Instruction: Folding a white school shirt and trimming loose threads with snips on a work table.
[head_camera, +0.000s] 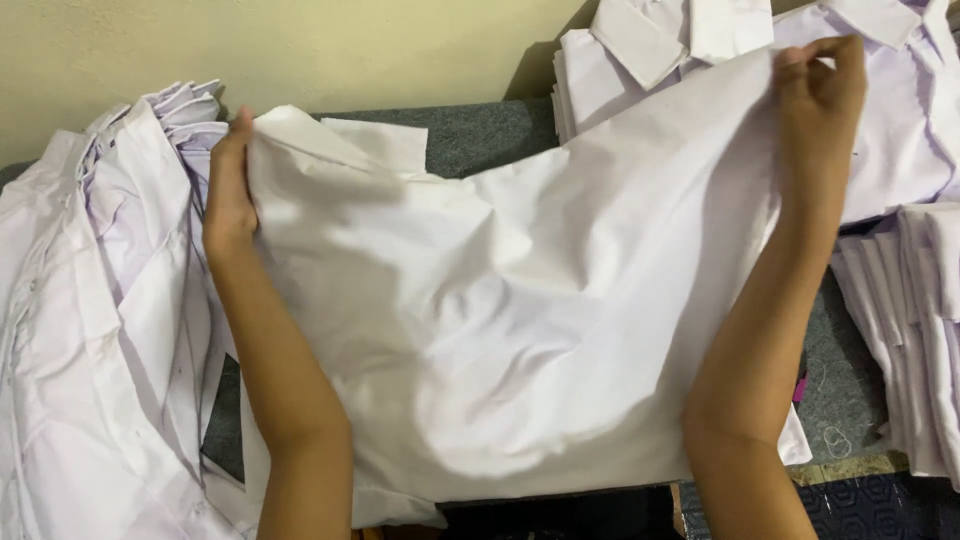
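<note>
Spreading white shirt (520, 330) flat on desk (480, 135): left hand (230, 185) and right hand (820, 100) fingers pinched shut on its far edge, probably shoulders; next needs smoothing, even tension.

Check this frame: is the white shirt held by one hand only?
No: the left hand grips one edge of the white shirt and the right hand pinches the opposite edge, so both hold it.

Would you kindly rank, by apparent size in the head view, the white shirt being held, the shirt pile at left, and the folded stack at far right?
1. White shirt, though it lies nearest the camera.
2. Shirt pile at left, cut off by the frame.
3. Folded stack at far right, also cut off.
</note>
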